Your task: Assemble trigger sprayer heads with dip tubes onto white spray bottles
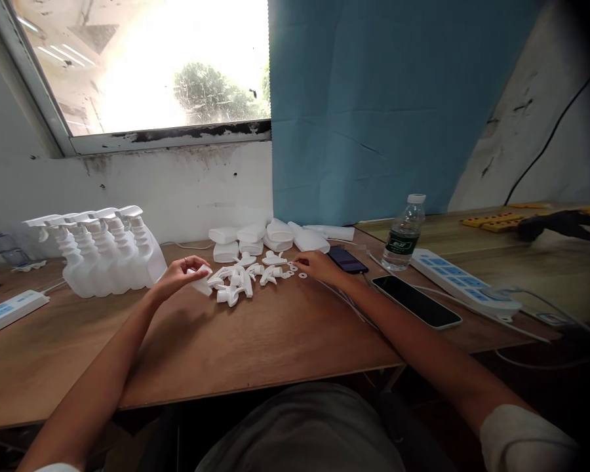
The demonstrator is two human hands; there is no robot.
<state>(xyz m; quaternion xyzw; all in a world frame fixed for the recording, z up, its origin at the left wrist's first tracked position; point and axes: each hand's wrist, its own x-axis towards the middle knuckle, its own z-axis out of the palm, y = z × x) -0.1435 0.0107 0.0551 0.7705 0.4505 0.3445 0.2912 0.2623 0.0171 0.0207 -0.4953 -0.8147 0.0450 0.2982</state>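
Observation:
My left hand (179, 276) is closed around a white spray trigger head (202, 282), partly hidden by the fingers. Just to its right lies a loose pile of more white trigger heads (233, 283). My right hand (317, 263) reaches to the small white ring washers (302, 275) at the right of the pile. Its fingertips are pinched together down at the washers; whatever is between them is too small to make out. Behind the pile, white plastic bottles (279, 231) lie on their sides with their bases toward me.
At the left stand several white spray bottles (103, 252) with heads fitted. Two phones (415, 300), a water bottle (403, 236) and a power strip (465, 282) with cables lie on the right. Another power strip (12, 311) sits at the left of the wooden table (255, 347).

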